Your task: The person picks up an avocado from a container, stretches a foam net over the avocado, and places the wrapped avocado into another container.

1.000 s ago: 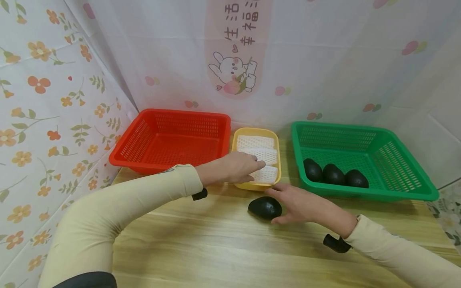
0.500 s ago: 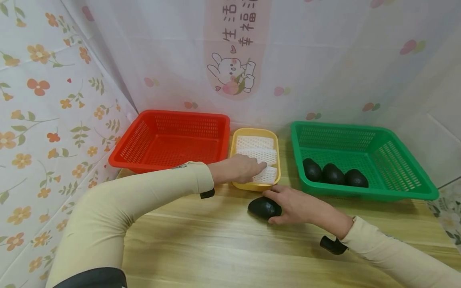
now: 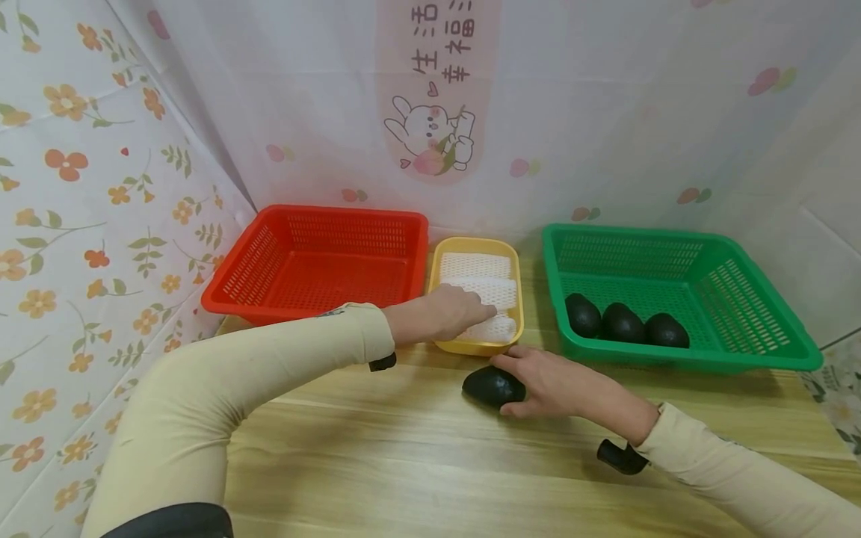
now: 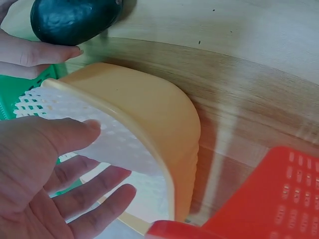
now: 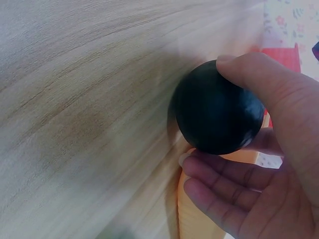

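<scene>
In the head view, my left hand (image 3: 447, 312) reaches into a yellow tray (image 3: 433, 278) of white foam net sleeves. Its thumb and fingers pinch the nearest foam net sleeve (image 4: 117, 142), which bunches up between them in the left wrist view. A dark green avocado (image 3: 492, 386) lies on the table just in front of the tray. My right hand (image 3: 554, 382) grips this avocado from the right, thumb on the near side and fingers on the far side. Two other sleeves (image 3: 476, 266) lie deeper in the tray, partly hidden by my left hand.
A red basket (image 3: 316, 299) stands left of the tray, with nothing seen in it. On the right, a green basket (image 3: 686, 357) holds three avocados (image 3: 622, 324) along its front wall. A printed curtain (image 3: 572, 112) hangs behind everything.
My left hand has moved slightly right and down onto the nearest sleeve, and the sleeve has bunched up. My right hand has closed in on the avocado, which stays in place.
</scene>
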`<act>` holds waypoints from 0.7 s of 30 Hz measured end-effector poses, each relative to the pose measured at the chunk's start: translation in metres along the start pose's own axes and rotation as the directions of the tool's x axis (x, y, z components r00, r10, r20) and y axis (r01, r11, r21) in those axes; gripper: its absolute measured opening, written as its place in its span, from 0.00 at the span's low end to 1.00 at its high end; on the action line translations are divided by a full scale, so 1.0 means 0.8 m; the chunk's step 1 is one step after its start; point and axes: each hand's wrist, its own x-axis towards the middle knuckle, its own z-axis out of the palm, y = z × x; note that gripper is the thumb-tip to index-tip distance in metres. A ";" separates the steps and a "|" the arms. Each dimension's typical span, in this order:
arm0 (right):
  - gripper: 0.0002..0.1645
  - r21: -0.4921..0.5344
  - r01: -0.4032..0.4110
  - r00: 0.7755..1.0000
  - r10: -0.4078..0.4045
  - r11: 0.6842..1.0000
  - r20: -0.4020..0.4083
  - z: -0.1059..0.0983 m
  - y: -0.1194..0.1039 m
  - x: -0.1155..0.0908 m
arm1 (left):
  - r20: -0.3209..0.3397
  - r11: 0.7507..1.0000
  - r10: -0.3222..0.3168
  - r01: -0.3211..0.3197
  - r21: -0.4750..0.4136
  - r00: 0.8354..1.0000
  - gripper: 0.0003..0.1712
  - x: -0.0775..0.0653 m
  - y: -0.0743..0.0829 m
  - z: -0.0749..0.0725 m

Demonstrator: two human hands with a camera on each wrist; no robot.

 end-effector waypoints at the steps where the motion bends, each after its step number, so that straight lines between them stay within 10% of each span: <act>1: 0.42 0.000 0.001 1.000 -0.001 1.000 -0.001 0.000 0.000 0.000 | -0.004 1.000 0.001 -0.001 0.000 1.000 0.29 0.000 -0.001 0.000; 21: 0.42 0.024 -0.036 0.999 0.035 0.999 0.012 0.000 0.000 0.000 | -0.102 0.989 -0.098 0.085 -0.124 0.990 0.31 -0.032 -0.023 -0.043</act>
